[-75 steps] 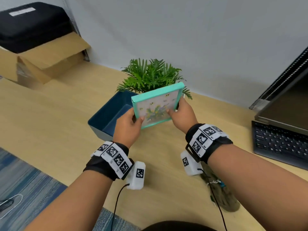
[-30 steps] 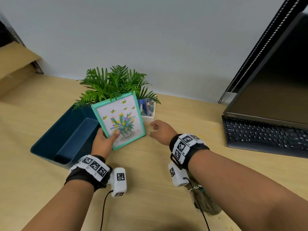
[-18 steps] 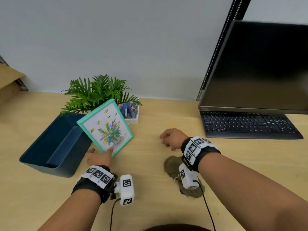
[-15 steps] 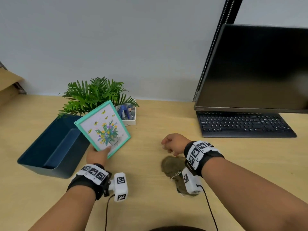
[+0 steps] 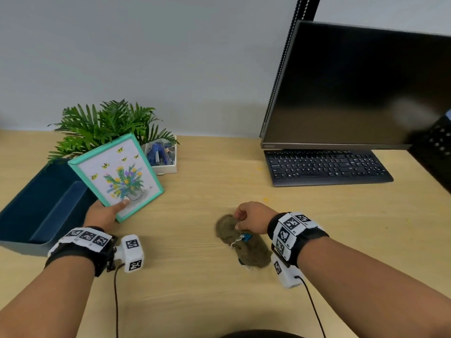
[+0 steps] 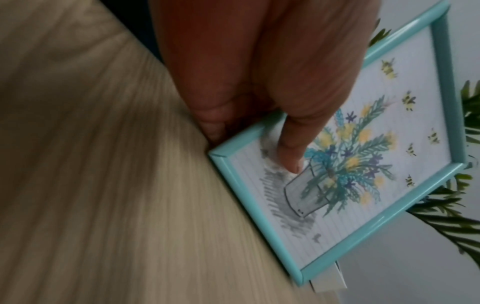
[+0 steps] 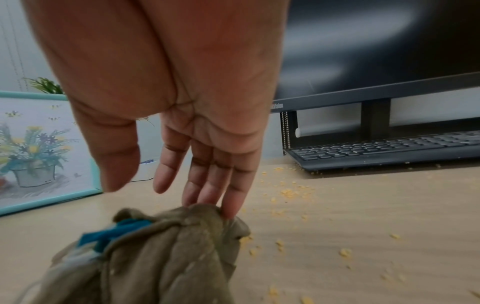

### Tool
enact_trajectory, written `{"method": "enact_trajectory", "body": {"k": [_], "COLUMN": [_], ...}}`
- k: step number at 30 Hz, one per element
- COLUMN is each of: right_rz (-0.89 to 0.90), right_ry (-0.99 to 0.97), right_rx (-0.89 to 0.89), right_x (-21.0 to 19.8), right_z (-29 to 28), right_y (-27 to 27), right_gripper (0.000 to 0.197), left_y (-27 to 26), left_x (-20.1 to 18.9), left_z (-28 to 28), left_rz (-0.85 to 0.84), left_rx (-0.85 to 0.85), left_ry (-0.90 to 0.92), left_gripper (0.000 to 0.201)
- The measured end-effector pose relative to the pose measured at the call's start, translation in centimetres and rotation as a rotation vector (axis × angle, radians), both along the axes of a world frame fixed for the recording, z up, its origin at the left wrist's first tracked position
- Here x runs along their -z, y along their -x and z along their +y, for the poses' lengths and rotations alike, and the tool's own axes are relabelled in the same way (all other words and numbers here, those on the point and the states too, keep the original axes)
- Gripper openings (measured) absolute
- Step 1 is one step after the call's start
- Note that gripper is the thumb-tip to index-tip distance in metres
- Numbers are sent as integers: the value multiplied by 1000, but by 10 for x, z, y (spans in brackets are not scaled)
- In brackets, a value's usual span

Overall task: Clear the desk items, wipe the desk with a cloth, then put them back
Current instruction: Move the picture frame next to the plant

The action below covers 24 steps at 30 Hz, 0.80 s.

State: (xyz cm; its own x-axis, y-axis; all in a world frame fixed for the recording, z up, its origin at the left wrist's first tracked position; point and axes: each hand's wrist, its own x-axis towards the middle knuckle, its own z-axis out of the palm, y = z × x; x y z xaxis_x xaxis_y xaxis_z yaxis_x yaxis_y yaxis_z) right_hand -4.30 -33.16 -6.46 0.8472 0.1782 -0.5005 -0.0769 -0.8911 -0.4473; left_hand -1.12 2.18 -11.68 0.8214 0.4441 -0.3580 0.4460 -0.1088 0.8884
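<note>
The right hand is spread loose with only its fingertips touching the crumpled cloth beneath it, so nothing's really gripped yet. The cloth should be bunched up firmly before the crumbs just past the fingers get swept. Off to the side, the picture frame is pinched at its near corner by the left hand, best kept lifted clear meanwhile.

I see frame left on desk, plant behind; cloth centre; keyboard right, under monitor.
</note>
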Motion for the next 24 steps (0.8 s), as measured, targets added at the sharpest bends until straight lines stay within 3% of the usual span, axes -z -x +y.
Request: {"method": "enact_trajectory", "body": {"k": [3, 6, 8, 10, 20, 24], "right_rz": [-33, -79, -107, -122, -213, -218], "right_ry": [-17, -40, -48, -49, -3, 15], "right_rx": [12, 39, 53, 72, 172, 238], "right_x": [-2, -5, -7, -8, -11, -15], "right_z": [-4, -9, -11, -11, -21, -42], "right_y": [-1, -2, -3, -4, -3, 0], "right_gripper": [30, 29, 32, 36, 13, 17], "left_y": [11, 31, 43, 48, 11, -1], "left_x": [4, 5, 2, -2, -21, -31], "left_z": [-4, -27, -50, -75, -166, -204], "left_rz": [34, 54, 75, 65, -24, -88], "left_rx": [-81, -287, -445, -493, 54, 257], "left_ry": [-83, -157, -141, -50, -83, -109], "left_gripper": [59, 74, 70, 58, 9, 13]}}
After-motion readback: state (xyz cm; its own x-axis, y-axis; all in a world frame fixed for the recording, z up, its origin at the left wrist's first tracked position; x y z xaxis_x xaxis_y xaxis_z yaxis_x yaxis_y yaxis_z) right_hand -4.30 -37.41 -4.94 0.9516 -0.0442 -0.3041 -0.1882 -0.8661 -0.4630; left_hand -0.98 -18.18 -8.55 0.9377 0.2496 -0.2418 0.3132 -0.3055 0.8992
